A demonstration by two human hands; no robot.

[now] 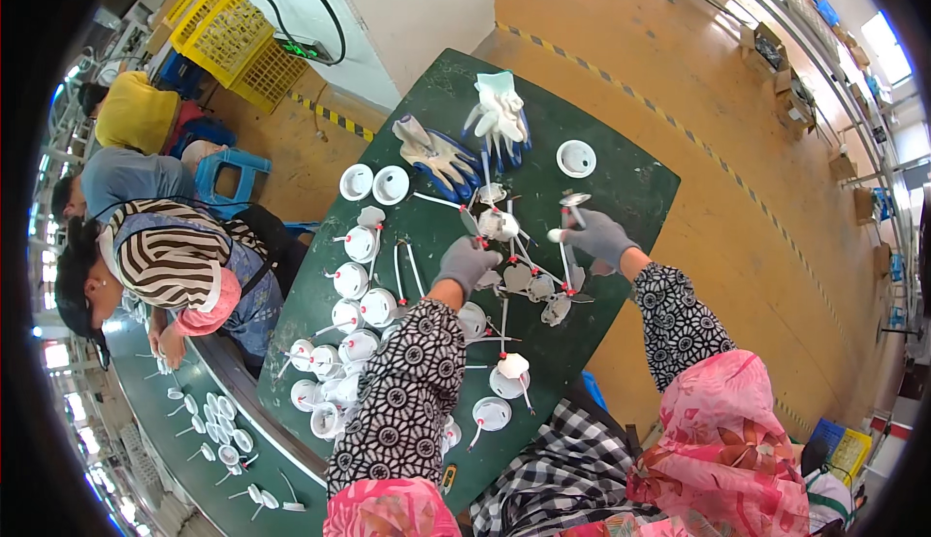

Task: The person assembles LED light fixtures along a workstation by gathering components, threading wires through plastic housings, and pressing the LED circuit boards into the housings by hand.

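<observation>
My left hand, in a grey glove, is closed at the near side of a pile of wired parts. Its fingertips meet a red connector below a grey disc; what they pinch is partly hidden. My right hand, gloved too, is closed around a small part with a round metallic disc on top and a white tip at its side. Between and below the hands lie pale discs with wires and red connectors. A white round housing lies beyond my right hand.
Several white round housings with leads crowd the left of the green table. Work gloves lie at the far side, and a yellow-handled cutter near me. A person in a striped top works at a neighbouring table.
</observation>
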